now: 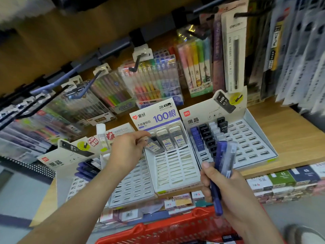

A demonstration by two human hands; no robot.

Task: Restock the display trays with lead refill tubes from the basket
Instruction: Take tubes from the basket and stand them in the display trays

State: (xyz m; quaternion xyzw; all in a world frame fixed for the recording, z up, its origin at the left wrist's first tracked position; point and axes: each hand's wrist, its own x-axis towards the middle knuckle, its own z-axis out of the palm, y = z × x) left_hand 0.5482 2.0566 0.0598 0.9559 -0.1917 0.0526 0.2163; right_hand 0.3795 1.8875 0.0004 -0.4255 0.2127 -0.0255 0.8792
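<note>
Basket (175, 229) contents mostly cropped; left hand (128, 150) grip on tube (153, 146) seemingly partial.

You face a wooden shelf (274, 138) backed by a wood panel (52, 41). Dark metal hooks (135, 66) project from a far rail, carrying packaged pens (151, 80). Grey floor (17, 199) lies near left.

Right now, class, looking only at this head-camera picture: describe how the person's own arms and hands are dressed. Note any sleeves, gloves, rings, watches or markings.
Both hands, the left hand and the right hand, are bare, with no gloves. No ring, watch or bracelet shows on either. Both forearms are uncovered as far as the picture's lower edge, so no sleeve is visible. No markings can be made out.
</note>
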